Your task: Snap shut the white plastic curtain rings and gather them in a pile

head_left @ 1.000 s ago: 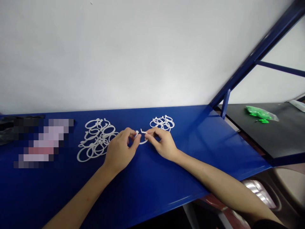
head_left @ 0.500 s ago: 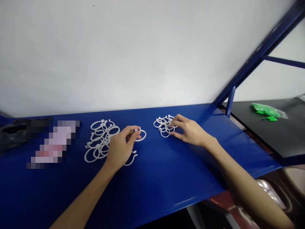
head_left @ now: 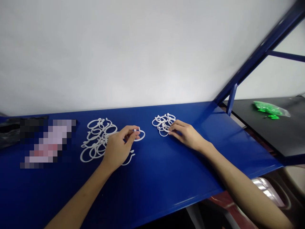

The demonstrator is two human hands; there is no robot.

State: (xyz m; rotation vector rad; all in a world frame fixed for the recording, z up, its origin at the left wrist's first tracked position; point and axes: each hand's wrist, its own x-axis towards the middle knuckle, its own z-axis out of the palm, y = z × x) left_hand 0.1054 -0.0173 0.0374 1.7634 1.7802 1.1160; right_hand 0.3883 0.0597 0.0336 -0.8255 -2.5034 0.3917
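Between thumb and fingers my left hand pinches a white plastic ring, its small end tabs showing at the fingertips. To the left of that hand lies a pile of larger white open rings, partly covered by it. One more open ring lies just below the hand, also partly hidden. My right hand is at the near right side of a smaller cluster of white rings. Its thumb and fingers are closed on a ring at that cluster's edge.
Everything lies on a blue table against a pale wall. At the left are a black bag and a blurred-out pale packet. A blue frame post stands at the right, beyond it a black table with a green-filled plastic bag.
My right hand's thumb and fingers, spread apart before, have come together on a ring of the small cluster. The left hand keeps its ring. The view has shifted slightly.
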